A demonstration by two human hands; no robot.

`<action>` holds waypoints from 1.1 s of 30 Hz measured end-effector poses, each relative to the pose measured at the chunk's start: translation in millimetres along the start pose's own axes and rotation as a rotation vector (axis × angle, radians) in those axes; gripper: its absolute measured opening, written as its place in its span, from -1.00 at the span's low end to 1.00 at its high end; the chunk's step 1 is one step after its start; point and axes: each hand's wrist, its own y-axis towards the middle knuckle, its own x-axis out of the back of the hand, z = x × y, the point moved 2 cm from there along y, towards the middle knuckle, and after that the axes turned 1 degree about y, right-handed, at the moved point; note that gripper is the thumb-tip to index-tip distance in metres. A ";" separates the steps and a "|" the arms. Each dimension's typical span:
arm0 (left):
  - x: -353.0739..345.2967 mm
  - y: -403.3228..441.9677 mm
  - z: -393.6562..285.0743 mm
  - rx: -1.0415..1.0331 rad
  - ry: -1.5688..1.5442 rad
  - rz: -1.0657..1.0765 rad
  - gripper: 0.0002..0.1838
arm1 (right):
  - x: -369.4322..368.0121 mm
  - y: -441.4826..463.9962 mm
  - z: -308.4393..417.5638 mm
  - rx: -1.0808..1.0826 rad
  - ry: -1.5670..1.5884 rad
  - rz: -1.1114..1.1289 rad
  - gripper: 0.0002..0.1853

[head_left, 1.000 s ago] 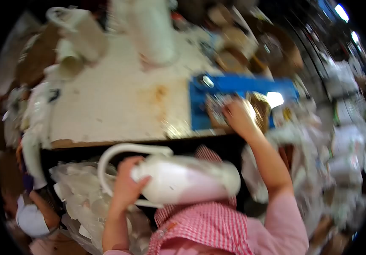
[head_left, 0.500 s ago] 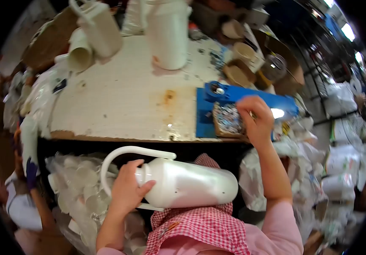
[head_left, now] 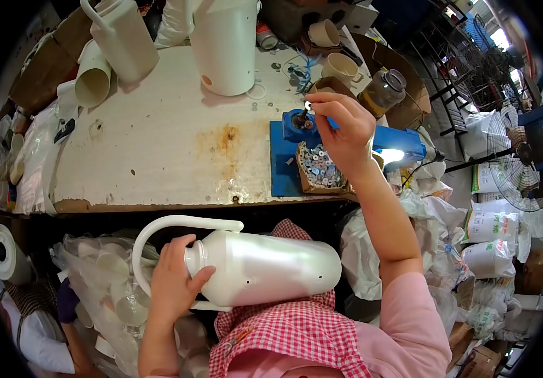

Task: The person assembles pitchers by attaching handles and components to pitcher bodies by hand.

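Note:
On its side across my lap lies a white thermos jug body [head_left: 277,261] with a curved handle [head_left: 186,222] and two small dark holes in its wall. My left hand [head_left: 175,274] is wrapped around its neck at the left end. Between thumb and forefinger, my right hand [head_left: 349,129] pinches a small white ring [head_left: 308,106]. That hand is above the round end of a blue bench machine [head_left: 295,120]. Just below it stands an open cardboard box [head_left: 306,183] filled with small washer-like parts [head_left: 323,167].
Another white jug [head_left: 224,50] stands upright on the worktable [head_left: 158,151], with more white bodies [head_left: 123,44] at back left. A jar [head_left: 385,88] and cups [head_left: 340,68] are at back right. Bagged white parts [head_left: 110,277] lie left of my lap; a co-worker's sleeve [head_left: 44,346] is lower left.
My right hand has moved up and left from the box of small parts, and a small white ring now shows in its fingertips. My left hand still grips the jug's neck.

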 end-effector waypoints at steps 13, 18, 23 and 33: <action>-2.2 -1.3 -2.8 -0.046 0.025 -0.032 -0.36 | -2.3 -3.7 -1.1 0.144 -0.181 0.030 -0.85; 0.2 1.3 -6.1 0.017 -0.066 -0.035 -0.62 | 31.0 -36.8 27.1 -0.317 0.071 -0.125 -0.90; 18.4 -16.9 11.6 -0.038 -0.050 -0.270 -0.73 | 102.6 -175.3 81.3 -0.995 0.149 0.533 -0.62; 104.2 -66.2 53.2 0.224 -0.332 -0.390 -0.41 | 3.7 -67.9 107.4 -0.966 0.908 0.418 -0.52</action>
